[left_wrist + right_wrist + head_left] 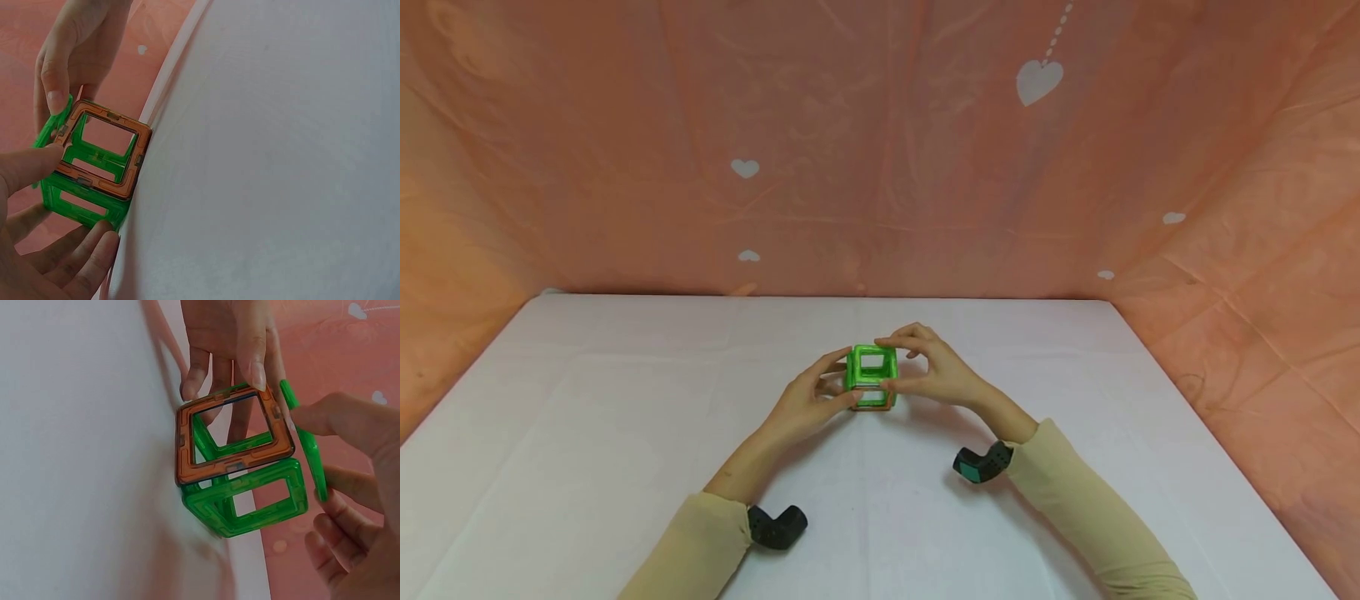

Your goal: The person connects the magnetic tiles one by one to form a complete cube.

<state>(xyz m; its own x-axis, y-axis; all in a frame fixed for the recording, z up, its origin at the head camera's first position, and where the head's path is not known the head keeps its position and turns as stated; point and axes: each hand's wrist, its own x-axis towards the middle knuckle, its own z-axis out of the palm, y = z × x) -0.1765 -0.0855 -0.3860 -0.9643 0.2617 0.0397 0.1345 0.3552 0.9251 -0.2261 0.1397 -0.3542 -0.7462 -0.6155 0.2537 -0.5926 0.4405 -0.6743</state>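
Observation:
A small hollow cube of square magnetic tiles (872, 397) stands on the white table. An orange tile (185, 450) forms the side nearest the person, and green tiles (250, 522) form other sides. My left hand (801, 407) grips the cube from the left, its thumb against the orange tile and its fingers around a green side. Between thumb and fingers, my right hand (943, 371) pinches a green square tile (305, 440). This tile lies over the top of the cube, slightly tilted, with a narrow gap showing in the right wrist view.
A white cloth covers the table (625, 467). Behind it and at the sides hangs an orange-pink curtain (880, 150) with white hearts. Each wrist carries a black camera mount, one on the left (777, 527) and one on the right (983, 463).

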